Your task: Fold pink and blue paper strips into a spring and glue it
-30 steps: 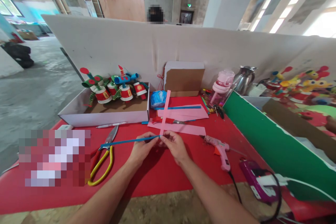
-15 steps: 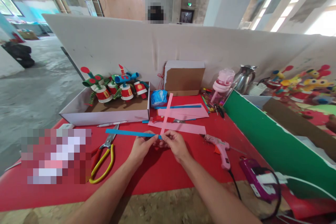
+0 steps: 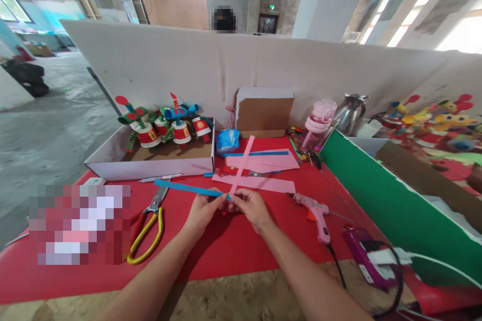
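Observation:
Above the red tabletop, my left hand (image 3: 207,206) and my right hand (image 3: 248,206) meet, fingertips pinched together. Between them they hold a blue paper strip (image 3: 188,188) and a pink paper strip (image 3: 243,164) where the two ends join. The blue strip points out to the left, the pink one away from me and slightly right. My fingers cover most of the joint. Left of my hands lie scissors (image 3: 153,210) with red and yellow handles. To the right rests a pink glue gun (image 3: 318,215).
Behind my hands are pink paper sheets (image 3: 271,161) and a red-handled cutter (image 3: 241,172). A white box (image 3: 150,168) holds paper-cup figures. At right stand a green panel (image 3: 361,185), a pink bottle (image 3: 320,118) and a purple power strip (image 3: 363,256). A person's head shows beyond the partition (image 3: 169,60).
The pink strip has tilted further right, and the blue strip's free end has risen a little. Both hands stay almost in place, still pinching the joint.

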`<state>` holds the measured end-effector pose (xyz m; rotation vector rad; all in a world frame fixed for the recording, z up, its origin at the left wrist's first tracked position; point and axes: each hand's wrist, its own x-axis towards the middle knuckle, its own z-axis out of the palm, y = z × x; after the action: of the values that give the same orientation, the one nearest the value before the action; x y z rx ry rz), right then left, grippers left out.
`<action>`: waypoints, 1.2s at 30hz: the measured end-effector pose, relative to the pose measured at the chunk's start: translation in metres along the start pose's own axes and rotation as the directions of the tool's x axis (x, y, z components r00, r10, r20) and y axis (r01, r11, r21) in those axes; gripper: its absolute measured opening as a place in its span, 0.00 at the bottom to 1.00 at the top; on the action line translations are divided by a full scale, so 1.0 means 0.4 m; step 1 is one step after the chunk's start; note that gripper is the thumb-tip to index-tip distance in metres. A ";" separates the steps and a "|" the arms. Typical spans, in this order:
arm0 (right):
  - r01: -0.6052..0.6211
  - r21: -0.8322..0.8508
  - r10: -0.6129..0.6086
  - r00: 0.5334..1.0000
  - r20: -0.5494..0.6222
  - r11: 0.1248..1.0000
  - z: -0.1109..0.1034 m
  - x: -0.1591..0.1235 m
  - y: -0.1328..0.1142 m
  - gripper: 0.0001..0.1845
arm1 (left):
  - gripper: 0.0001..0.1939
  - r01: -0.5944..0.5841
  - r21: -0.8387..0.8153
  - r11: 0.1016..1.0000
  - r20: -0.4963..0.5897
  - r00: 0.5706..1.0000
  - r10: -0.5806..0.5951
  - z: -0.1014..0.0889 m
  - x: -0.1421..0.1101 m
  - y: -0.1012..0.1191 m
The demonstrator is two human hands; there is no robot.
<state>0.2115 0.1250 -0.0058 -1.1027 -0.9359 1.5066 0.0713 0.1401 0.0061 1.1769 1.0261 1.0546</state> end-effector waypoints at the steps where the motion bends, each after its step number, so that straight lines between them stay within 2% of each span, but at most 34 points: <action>1: 0.004 -0.003 -0.004 1.000 0.000 1.000 -0.001 0.001 0.000 0.19 | 0.14 -0.002 0.002 1.000 0.002 1.000 0.002 0.000 0.000 0.001; 6: 0.026 0.006 -0.026 1.000 0.006 1.000 -0.004 0.003 0.001 0.19 | 0.15 -0.001 0.007 1.000 0.023 1.000 0.001 0.000 0.000 0.006; 14: -0.024 -0.031 0.024 1.000 0.012 0.999 -0.011 0.004 0.000 0.22 | 0.17 0.048 0.009 0.999 0.011 0.999 -0.048 -0.002 0.002 -0.012; 18: -0.042 -0.009 0.042 0.998 0.042 0.999 -0.007 0.000 -0.004 0.22 | 0.17 0.028 0.010 1.000 -0.016 0.999 -0.028 -0.004 0.003 -0.015; 20: -0.053 0.024 0.052 0.999 0.014 0.998 -0.001 -0.003 -0.005 0.22 | 0.18 0.013 0.026 1.000 -0.031 0.999 -0.013 -0.004 0.003 -0.012; 26: 0.001 0.139 0.009 0.997 -0.071 0.990 0.011 -0.003 -0.002 0.22 | 0.16 -0.024 0.047 0.999 0.046 0.999 0.022 0.000 0.005 -0.010; 36: -0.011 0.098 0.021 0.995 -0.095 0.995 0.016 -0.005 -0.004 0.21 | 0.13 -0.024 0.045 0.999 0.028 0.999 0.023 0.000 0.002 -0.012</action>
<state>0.2059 0.1233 -0.0022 -1.1041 -0.7815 1.4832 0.0719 0.1407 0.0015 1.2398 1.0219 1.0359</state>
